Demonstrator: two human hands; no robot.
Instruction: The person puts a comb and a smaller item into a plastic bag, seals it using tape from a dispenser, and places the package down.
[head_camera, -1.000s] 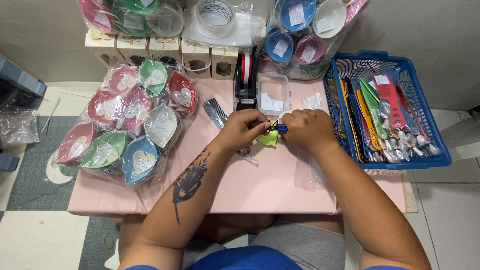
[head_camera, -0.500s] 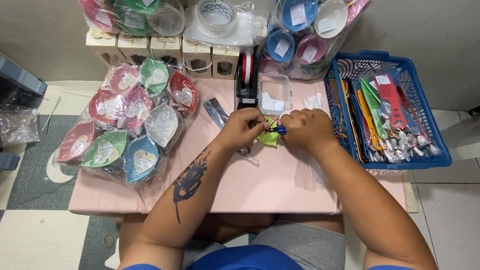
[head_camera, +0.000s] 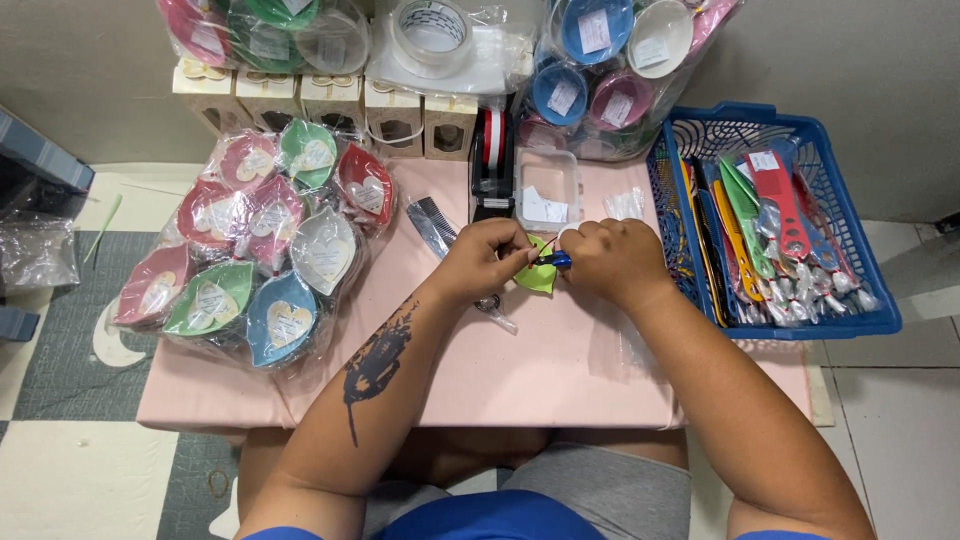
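Pink table (head_camera: 560, 380) by grey wall; both hands' fingers pinch green leaf-shaped piece (head_camera: 536, 278) w/ blue bit.

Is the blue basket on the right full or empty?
Full: the blue basket holds a packed pile of red, green and orange flat plastic tools lying lengthwise inside it.

Blue basket (head_camera: 872, 322) of coloured utensils, bagged leaf-shaped dishes (head_camera: 250, 250), tape dispenser (head_camera: 491, 165), black comb (head_camera: 432, 225), pink table (head_camera: 520, 380)
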